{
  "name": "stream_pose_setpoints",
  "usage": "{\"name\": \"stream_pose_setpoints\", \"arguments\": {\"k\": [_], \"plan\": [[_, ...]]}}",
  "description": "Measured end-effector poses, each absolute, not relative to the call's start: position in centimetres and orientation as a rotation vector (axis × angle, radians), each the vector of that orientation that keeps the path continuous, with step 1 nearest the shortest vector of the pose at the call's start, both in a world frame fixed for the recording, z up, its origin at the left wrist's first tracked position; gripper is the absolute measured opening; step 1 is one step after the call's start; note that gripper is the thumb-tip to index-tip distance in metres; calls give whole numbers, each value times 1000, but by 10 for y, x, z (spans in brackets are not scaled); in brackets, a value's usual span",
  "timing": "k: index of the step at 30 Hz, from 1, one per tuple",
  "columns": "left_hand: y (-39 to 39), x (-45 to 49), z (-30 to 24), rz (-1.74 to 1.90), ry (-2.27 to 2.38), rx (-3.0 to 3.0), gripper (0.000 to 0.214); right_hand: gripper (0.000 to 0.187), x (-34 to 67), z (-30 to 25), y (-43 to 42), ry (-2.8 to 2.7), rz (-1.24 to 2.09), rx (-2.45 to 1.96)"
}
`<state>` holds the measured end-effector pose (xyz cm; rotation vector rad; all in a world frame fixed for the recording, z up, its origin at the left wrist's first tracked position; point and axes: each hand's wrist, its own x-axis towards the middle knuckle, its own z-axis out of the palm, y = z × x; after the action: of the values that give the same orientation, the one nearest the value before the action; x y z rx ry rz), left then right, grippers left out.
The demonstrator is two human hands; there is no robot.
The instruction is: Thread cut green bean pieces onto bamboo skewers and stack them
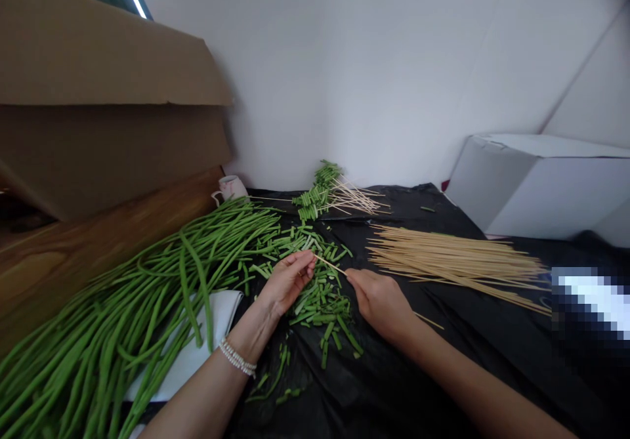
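A thin bamboo skewer (331,265) runs between my two hands, bare along the stretch that shows. My right hand (378,300) is closed around it, and the rear end emerges behind the wrist. At the other end, the thumb and fingertips of my left hand (291,280) pinch the skewer's tip; whether a bean piece is also in that pinch is hidden. Below and around the hands lie cut green bean pieces (322,301) in a loose heap. Farther back, several skewers threaded with bean pieces (315,197) are stacked, their bare ends pointing right.
Long whole green beans (113,321) fill the left side, partly over a white sheet (224,317). Loose bamboo skewers (457,258) lie on the right on black plastic sheeting (394,386). A mug (233,188), a cardboard box (108,65) and a white box (541,183) stand around the edges.
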<state>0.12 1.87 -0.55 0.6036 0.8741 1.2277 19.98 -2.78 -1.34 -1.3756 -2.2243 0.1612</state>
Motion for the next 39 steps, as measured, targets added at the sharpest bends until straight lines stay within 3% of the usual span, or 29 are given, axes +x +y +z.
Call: {"name": "stream_pose_setpoints", "arguments": {"k": [15,25,32,35,39], "plan": [[12,9,-6,1176,887,730,20,28,197,-15,-27,-2108,293,-1212],[-4,27,-12,1050,936,1155,15,26,190,-18,-29,-2086,358,-1207],[14,5,-3,1248,1146,1299,22,27,210,-20,-12,-2007,85,-1397],[20,-3,-8,1282,1246,1615,12,27,219,-22,-4,-2019,-24,-1545],[22,-6,-20,1164,1283,2048,17,27,223,-23,-2,-2075,-108,-1627]]}}
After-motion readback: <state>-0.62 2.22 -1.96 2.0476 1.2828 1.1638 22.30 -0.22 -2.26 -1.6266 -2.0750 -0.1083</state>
